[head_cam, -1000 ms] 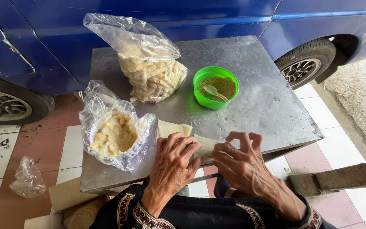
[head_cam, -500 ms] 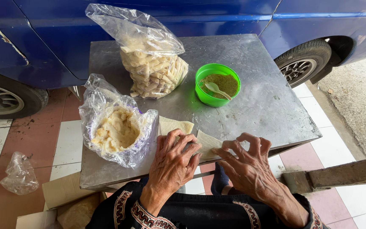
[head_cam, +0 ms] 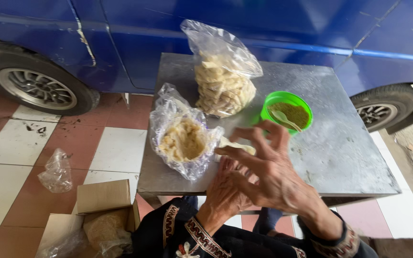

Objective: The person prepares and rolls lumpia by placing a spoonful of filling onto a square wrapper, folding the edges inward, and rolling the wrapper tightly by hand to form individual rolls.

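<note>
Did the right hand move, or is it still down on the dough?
Yes. The right hand has lifted off the pale dough sheet and gone up, fingers spread, toward the green bowl on the metal table.

The right hand (head_cam: 268,167) is raised with fingers (head_cam: 249,134) spread, crossing above the flat, palm-down left hand (head_cam: 228,184).

An outdoor, street-side food-preparation spot, set up beside a parked blue vehicle (head_cam: 168,43) whose wheels (head_cam: 37,86) stand on a floor of red and white tiles (head_cam: 115,148). A small square metal table (head_cam: 345,157) carries clear plastic bags of pale dough pieces (head_cam: 223,88) and filling (head_cam: 182,141), plus a green bowl with a spoon (head_cam: 288,112). An open cardboard box (head_cam: 103,196) and a crumpled plastic bag (head_cam: 57,173) lie on the tiles nearby
</note>
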